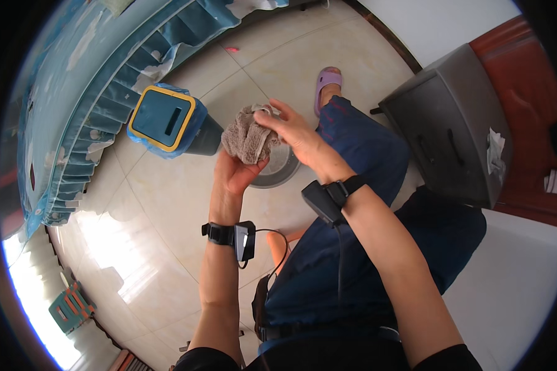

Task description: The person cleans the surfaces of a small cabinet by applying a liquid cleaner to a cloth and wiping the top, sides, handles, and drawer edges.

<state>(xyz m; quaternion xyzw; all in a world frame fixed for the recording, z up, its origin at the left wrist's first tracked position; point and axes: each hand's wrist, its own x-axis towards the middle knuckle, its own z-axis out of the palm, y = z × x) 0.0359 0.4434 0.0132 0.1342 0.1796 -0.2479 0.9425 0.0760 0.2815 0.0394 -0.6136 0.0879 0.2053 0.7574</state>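
A bunched brown terry cloth (248, 135) is held up between my two hands. My left hand (238, 170) cups it from below, palm up. From the other side, my right hand (299, 134) grips its right edge, with a finger lying over the top; part of its fingers is hidden behind the folds. Below the cloth, a round grey basin (278, 178) stands on the floor, partly covered by the cloth and hands. Its contents are hard to make out.
A dark teal bin (160, 118) with a yellow rim and blue liner stands left of the basin. Further left is a bed with a ruffled blue skirt (106, 125). A grey cabinet (438, 125) is at the right. Wires hang from both wrist devices (245, 241).
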